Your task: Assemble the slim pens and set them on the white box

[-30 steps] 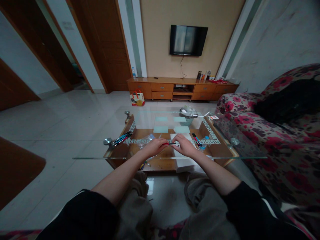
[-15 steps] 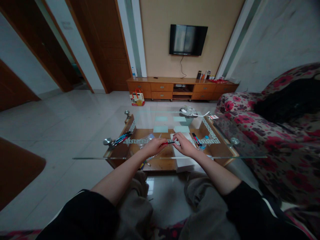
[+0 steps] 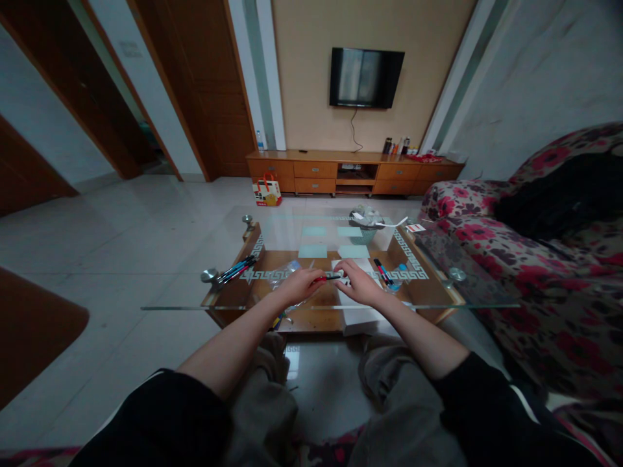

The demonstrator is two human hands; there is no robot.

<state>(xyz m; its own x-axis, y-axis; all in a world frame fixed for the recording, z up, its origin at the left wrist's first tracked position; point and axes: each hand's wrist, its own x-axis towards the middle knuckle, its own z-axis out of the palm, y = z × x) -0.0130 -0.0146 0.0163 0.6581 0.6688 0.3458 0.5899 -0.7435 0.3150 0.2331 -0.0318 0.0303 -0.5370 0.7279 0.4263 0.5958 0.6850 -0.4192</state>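
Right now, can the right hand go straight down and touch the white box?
Probably not: the glass seems to lie between the right hand and the white box below. Going around the front edge looks freer, since the box's near end shows there.

Pens (image 3: 236, 269) lie on the glass table (image 3: 313, 251).

On the cabinet (image 3: 315, 170), a bottle (image 3: 260, 142) near the left edge, dark containers (image 3: 387, 146) toward the right. Before its left corner, a bag (image 3: 267, 193).
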